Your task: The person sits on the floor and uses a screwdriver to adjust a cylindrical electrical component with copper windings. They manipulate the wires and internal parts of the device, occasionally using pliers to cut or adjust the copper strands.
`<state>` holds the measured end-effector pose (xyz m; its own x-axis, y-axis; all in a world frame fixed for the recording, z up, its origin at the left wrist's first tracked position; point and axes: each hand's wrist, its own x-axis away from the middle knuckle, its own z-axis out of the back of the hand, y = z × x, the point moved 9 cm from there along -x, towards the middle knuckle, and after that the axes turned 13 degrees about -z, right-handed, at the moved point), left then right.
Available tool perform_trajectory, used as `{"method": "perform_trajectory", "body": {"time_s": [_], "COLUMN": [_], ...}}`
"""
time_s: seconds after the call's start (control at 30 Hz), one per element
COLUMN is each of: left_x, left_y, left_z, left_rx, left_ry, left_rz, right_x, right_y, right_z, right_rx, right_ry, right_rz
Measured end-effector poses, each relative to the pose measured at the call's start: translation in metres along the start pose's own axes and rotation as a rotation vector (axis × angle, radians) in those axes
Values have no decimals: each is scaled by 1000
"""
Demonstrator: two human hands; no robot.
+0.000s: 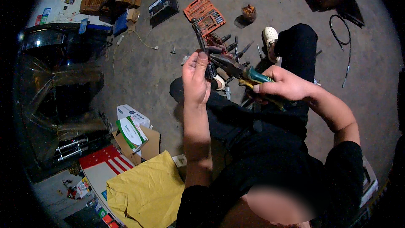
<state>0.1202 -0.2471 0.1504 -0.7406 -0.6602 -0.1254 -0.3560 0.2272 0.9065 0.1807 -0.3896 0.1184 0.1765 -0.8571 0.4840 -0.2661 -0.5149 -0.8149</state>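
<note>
My left hand [196,76] is closed around a dark rod-like part [199,36], its thumb along the side. The part stands up past the fingers with a ribbed upper end, and another ribbed black section shows below the thumb. My right hand [287,84] grips pliers [255,76] with green and yellow handles. Their dark jaws point left and reach the part beside my left thumb; whether they bite on it I cannot tell. Behind the jaws, a pile of dark hand tools [230,47] lies on the floor.
An orange tool case [205,14] lies open beyond my hands, beside a black box [163,9] and a container of small brownish pieces [249,13]. A black hose [346,44] curls at right. Cartons [147,141] and a yellow cloth [147,185] are at lower left.
</note>
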Motion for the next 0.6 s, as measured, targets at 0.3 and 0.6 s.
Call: {"method": "perform_trajectory", "body": {"time_s": [0.3,0.6], "left_x": [12,8], "left_y": [1,7], "left_z": [-1,-5], "left_rx": [71,-33], "left_ry": [110,-36], "left_rz": [-23,-79], "right_x": [5,2], "right_y": [-6,5], "right_z": [-8,-11], "right_rx": [234,-4], "right_ry": [182,-31], "right_rz": [220,47]}}
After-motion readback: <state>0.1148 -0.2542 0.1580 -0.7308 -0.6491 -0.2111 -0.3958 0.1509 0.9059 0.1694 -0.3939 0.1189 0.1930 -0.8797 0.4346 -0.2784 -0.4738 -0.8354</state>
